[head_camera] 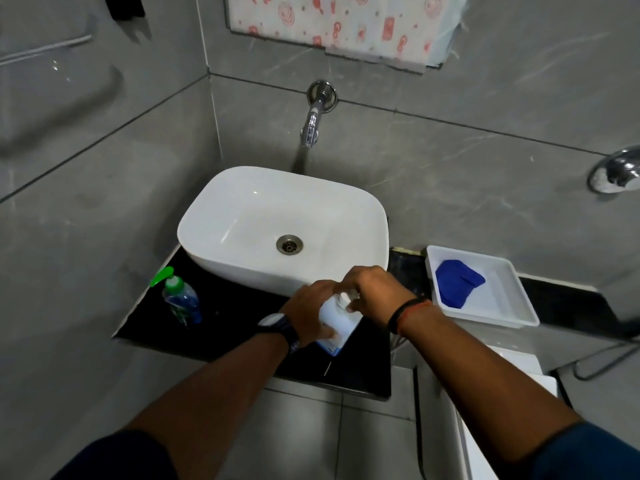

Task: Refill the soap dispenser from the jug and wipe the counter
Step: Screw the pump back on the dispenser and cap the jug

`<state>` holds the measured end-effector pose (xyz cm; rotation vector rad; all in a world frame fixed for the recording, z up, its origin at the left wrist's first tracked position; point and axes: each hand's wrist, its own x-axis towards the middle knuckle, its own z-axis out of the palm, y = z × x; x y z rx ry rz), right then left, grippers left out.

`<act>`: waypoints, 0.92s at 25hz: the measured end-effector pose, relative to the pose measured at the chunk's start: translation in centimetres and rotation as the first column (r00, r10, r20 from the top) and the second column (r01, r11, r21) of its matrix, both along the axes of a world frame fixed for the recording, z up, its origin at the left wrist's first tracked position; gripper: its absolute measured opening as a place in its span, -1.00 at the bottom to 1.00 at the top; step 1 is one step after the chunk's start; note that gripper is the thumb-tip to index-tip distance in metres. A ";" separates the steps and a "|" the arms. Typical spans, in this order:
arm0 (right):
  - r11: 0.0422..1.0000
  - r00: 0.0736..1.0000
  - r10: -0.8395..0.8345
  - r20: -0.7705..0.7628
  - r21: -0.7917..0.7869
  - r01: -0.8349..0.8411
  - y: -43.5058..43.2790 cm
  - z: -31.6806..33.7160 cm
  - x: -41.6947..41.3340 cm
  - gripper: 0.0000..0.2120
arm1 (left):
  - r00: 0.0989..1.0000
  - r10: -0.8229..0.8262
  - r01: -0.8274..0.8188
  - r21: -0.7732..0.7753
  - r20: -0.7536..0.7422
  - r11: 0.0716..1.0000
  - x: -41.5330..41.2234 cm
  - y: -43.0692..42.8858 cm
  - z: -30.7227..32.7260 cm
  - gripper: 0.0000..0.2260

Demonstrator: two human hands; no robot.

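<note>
Standing on the black counter (pixel 214 327) at the lower centre of the frame, the white jug (pixel 334 327) is gripped by both hands: the left hand (pixel 308 311) wraps its side, while the right hand (pixel 372 289) pinches the cap (pixel 345 298) with curled fingers. The soap dispenser (pixel 180 299) stands at centre left beside the white basin (pixel 242 216). A blue cloth (pixel 457 282) lies in a white tray (pixel 512 306) at centre right.
</note>
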<state>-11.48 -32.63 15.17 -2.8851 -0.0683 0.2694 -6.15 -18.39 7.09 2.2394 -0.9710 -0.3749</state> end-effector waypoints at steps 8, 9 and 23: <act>1.000 1.000 -0.003 0.001 -0.014 0.003 0.4 -0.6 0.2 -0.67 | 0.998 -0.048 0.049 0.040 -0.033 0.998 1.2 0.4 0.1 -0.45; 0.998 0.998 -0.047 0.037 -0.026 0.048 0.3 -0.7 0.0 -0.66 | 0.999 -0.042 0.044 0.059 -0.025 0.997 1.2 0.3 0.2 -0.42; 0.994 0.984 -0.102 0.146 -0.014 0.105 0.2 -2.0 -1.7 -0.66 | 0.999 -0.037 0.039 0.069 -0.027 0.997 -0.3 0.3 0.8 -0.33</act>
